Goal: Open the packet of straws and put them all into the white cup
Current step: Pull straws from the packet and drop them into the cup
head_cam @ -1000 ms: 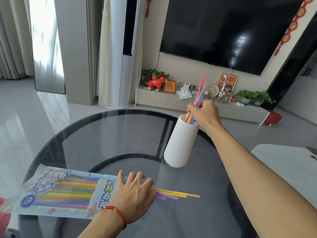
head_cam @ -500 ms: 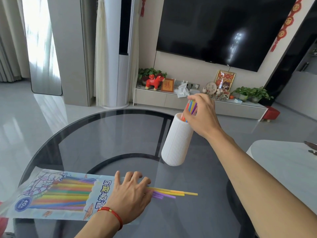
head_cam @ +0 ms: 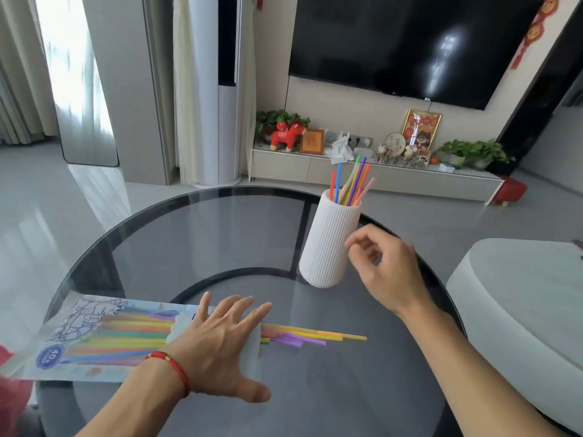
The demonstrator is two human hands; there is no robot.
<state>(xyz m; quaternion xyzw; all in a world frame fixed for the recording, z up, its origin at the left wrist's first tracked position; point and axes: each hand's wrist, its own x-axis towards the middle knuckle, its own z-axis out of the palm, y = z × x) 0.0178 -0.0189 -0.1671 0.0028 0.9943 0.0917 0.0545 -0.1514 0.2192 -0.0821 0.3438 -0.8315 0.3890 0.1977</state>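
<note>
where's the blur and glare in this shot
Head view: the right hand beside the white cup is motion-blurred; the left hand on the packet is sharp; window glare streaks the television; wide-angle distortion bends the edges.

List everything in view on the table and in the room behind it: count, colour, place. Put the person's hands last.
Round dark glass table: one, grey-black, foreground.
Ribbed white cup: one, white, upright on the table's far right.
Straws in the cup: several, mixed colours, sticking out of its top.
Clear printed straw packet: one, lying flat at near left, still holding many coloured straws.
Loose straw ends: a few, yellow and purple, poking out of the packet's mouth.
Wall television: one, black, behind.
Red horse figurine: one, on the low cabinet.
Left hand: flat on the packet, red string bracelet at the wrist.
Right hand: empty, beside the cup.
</note>
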